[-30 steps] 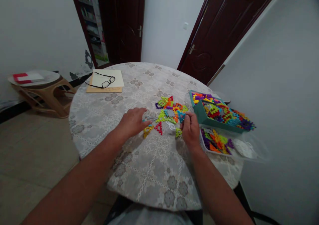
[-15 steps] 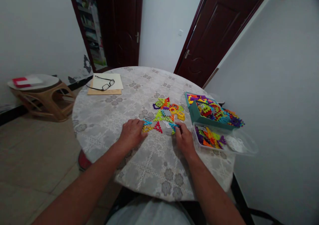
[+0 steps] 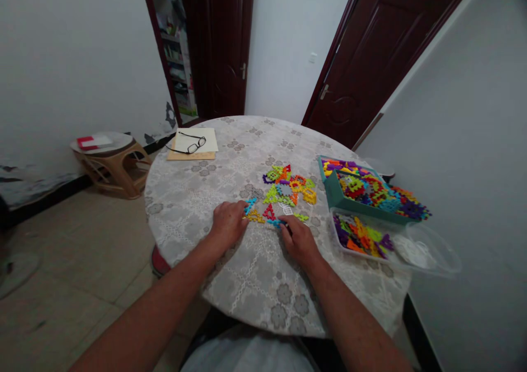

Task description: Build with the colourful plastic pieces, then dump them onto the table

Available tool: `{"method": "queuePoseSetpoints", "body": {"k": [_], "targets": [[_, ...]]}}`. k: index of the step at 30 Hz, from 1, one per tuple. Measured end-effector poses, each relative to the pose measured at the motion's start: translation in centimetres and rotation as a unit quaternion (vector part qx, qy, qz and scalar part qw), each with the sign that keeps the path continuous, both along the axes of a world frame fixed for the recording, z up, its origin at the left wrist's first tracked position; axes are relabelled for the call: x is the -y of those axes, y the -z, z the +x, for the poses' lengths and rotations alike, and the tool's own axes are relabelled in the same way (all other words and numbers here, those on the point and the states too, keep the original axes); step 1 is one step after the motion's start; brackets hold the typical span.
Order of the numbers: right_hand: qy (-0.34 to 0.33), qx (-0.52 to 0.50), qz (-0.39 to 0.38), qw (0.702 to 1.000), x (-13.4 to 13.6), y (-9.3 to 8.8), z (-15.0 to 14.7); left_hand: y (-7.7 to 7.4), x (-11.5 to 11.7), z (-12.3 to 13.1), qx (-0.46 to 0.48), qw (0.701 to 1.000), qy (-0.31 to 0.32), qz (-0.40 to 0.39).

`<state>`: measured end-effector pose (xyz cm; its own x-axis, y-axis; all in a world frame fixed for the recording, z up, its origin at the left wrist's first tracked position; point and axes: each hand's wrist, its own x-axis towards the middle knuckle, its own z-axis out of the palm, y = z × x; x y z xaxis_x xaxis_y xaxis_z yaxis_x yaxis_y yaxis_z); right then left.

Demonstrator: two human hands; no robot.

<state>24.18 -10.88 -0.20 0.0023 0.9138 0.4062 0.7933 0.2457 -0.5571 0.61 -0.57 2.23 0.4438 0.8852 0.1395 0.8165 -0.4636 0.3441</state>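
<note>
Coloured plastic interlocking pieces (image 3: 288, 188) lie joined flat in the middle of a round table (image 3: 255, 284). My left hand (image 3: 228, 224) rests on the cloth with curled fingers, fingertips at a yellow piece (image 3: 256, 216) and a blue piece (image 3: 250, 204). My right hand (image 3: 298, 239) lies knuckles up, its fingertips pinched on a small blue piece (image 3: 276, 223) just below a red triangle (image 3: 269, 212). A white piece (image 3: 287, 209) and a green piece (image 3: 301, 217) sit beside it.
A teal box (image 3: 335, 193) heaped with coloured pieces and a clear tray (image 3: 395, 251) with more stand at the right. Glasses (image 3: 192, 144) lie on papers at the far left of the table. A low stool (image 3: 111, 161) stands by the wall; dark doors behind.
My right hand has come down from near the teal box to the table's near side with the blue piece. My left hand drew back slightly. The camera view shifted.
</note>
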Motion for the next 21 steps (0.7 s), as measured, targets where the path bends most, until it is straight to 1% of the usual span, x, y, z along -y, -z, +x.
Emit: {"method": "queuePoseSetpoints", "body": {"k": [5, 8, 12, 15, 21], "targets": [[-0.054, 0.000, 0.018, 0.998, 0.0, 0.1, -0.6, -0.1, 0.8, -0.2, 0.021, 1.000, 0.013, 0.004], [-0.072, 0.004, 0.010, 0.997, 0.0, 0.1, -1.0, 0.2, 1.3, -0.2, 0.056, 0.997, 0.045, -0.001], [-0.085, 0.015, -0.001, 0.996, 0.0, 0.1, -1.4, 0.8, 1.4, -0.4, 0.092, 0.991, 0.097, -0.030], [-0.086, 0.015, 0.001, 0.996, 0.1, 0.0, -1.7, 0.9, 1.5, -0.4, 0.079, 0.988, 0.125, -0.033], [-0.056, 0.017, -0.007, 0.998, 0.2, -0.3, -2.0, 0.3, 1.9, 0.1, 0.077, 0.983, 0.164, -0.031]]}}
